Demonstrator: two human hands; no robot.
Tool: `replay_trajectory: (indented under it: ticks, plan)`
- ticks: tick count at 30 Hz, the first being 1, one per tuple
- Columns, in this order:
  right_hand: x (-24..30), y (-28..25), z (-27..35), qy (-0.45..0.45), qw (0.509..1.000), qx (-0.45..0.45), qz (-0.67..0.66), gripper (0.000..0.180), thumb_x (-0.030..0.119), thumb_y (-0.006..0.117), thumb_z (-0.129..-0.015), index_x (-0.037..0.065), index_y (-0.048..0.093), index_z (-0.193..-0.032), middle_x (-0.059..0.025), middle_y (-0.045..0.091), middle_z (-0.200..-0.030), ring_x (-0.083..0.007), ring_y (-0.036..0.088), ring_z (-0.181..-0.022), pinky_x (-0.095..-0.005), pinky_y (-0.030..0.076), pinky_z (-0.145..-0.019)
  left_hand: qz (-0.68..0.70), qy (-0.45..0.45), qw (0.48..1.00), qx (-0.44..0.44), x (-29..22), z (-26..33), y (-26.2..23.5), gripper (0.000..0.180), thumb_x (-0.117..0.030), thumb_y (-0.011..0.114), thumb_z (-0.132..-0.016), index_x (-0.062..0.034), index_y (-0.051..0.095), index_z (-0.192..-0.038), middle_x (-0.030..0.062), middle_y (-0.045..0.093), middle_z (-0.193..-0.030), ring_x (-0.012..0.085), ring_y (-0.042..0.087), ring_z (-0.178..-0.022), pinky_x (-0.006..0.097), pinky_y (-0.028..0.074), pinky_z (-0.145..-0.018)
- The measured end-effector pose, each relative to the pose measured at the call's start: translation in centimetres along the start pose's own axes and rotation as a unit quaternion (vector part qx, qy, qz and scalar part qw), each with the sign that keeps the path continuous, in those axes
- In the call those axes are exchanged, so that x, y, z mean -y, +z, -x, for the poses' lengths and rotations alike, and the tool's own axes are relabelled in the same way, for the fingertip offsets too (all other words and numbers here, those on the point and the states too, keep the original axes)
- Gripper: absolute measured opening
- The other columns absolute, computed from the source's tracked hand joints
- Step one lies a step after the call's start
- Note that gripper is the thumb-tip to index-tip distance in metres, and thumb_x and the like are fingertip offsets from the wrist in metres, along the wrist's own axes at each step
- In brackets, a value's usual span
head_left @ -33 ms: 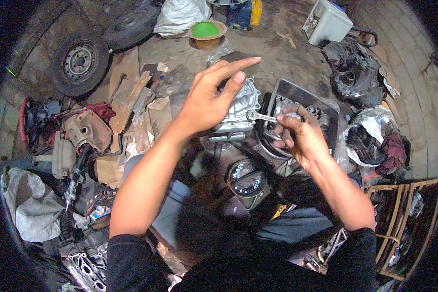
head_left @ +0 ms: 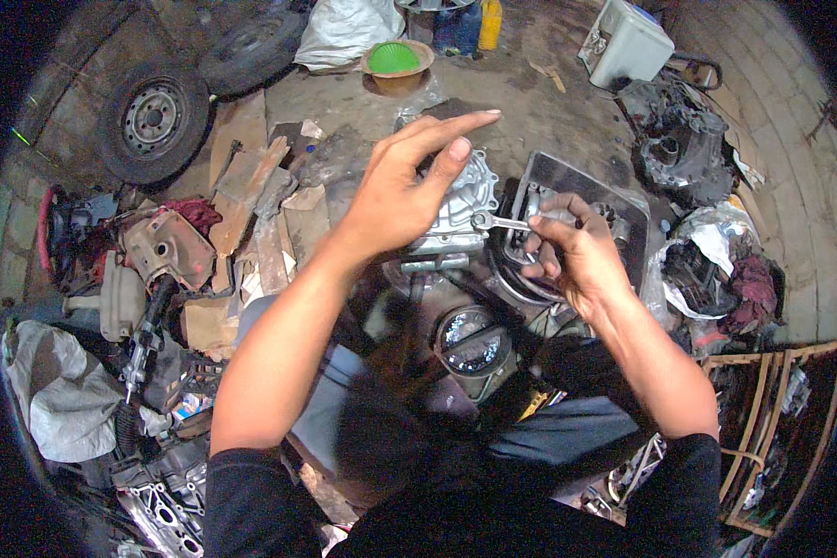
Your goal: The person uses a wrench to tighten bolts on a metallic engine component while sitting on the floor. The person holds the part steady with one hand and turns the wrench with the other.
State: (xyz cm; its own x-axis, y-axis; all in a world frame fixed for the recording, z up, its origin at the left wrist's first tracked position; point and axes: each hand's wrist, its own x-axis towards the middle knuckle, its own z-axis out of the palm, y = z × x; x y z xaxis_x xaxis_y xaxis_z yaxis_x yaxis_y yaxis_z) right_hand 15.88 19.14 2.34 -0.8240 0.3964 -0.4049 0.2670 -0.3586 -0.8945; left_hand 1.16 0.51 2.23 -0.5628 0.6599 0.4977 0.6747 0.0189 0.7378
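- The silver engine casing [head_left: 460,200] stands on the floor between the knees — apparently still assembled, so the work looks early or midway.
- Right hand [head_left: 572,256], fingers clamped on a small wrench [head_left: 500,221], sets its end against the casing.
- Left hand [head_left: 409,181] hovers over the casing, fingers spread apart, gripping nothing.

Count: 2 bare hands, left hand [head_left: 402,191], right hand [head_left: 572,256]; 1 small silver metal wrench [head_left: 498,221]; 1 grey cast-aluminium engine casing [head_left: 460,206]; 1 black tyre on steel rim [head_left: 153,121]; 1 green plastic bowl [head_left: 395,59]; 1 white plastic box [head_left: 626,42].
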Motion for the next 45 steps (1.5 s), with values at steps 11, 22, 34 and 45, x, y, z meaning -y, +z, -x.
replay_trajectory:
  ticks: [11,22,34,45]
  plan:
    - [0.9,3.8,-7.3,-0.168,0.963,0.040,0.206,0.043,0.005,0.073,-0.088,-0.001,0.051,-0.124,-0.0119,0.067,-0.083,-0.0167,0.060,-0.057,-0.0308,0.052,-0.055,0.021,0.066,0.995,-0.077,1.1,-0.5,0.8,0.039,-0.033,0.054,-0.105,-0.0078,0.067,-0.131,0.0178,0.072,-0.114,0.0306,0.068,-0.104,0.040,0.050,-0.095]
    - [2.3,2.8,-7.7,-0.219,0.940,0.117,0.236,0.032,0.013,0.068,-0.091,-0.006,0.063,-0.116,-0.0127,0.070,-0.082,-0.0169,0.065,-0.064,-0.0328,0.055,-0.057,0.028,0.068,0.995,-0.064,1.6,-0.3,0.7,0.038,-0.031,0.052,-0.105,-0.0086,0.066,-0.133,0.0159,0.072,-0.120,0.0300,0.068,-0.110,0.039,0.049,-0.098]
    - [0.3,-3.6,0.8,0.112,0.970,0.208,-0.050,0.044,0.019,0.070,-0.096,0.004,0.059,-0.136,-0.0083,0.069,-0.115,-0.0110,0.062,-0.089,-0.0218,0.051,-0.071,0.006,0.023,0.998,-0.060,1.1,-0.1,0.6,0.044,-0.041,0.049,-0.107,-0.0113,0.066,-0.134,0.0142,0.073,-0.114,0.0222,0.069,-0.100,0.038,0.050,-0.096]
    - [-4.6,-0.4,4.4,0.056,0.971,0.222,0.064,0.018,0.011,0.065,-0.097,0.005,0.062,-0.113,-0.0049,0.068,-0.098,-0.0116,0.062,-0.084,-0.0252,0.048,-0.062,0.007,0.014,0.998,-0.062,1.1,0.0,0.7,0.049,-0.048,0.048,-0.106,-0.0107,0.066,-0.133,0.0127,0.073,-0.116,0.0208,0.068,-0.102,0.037,0.049,-0.097]
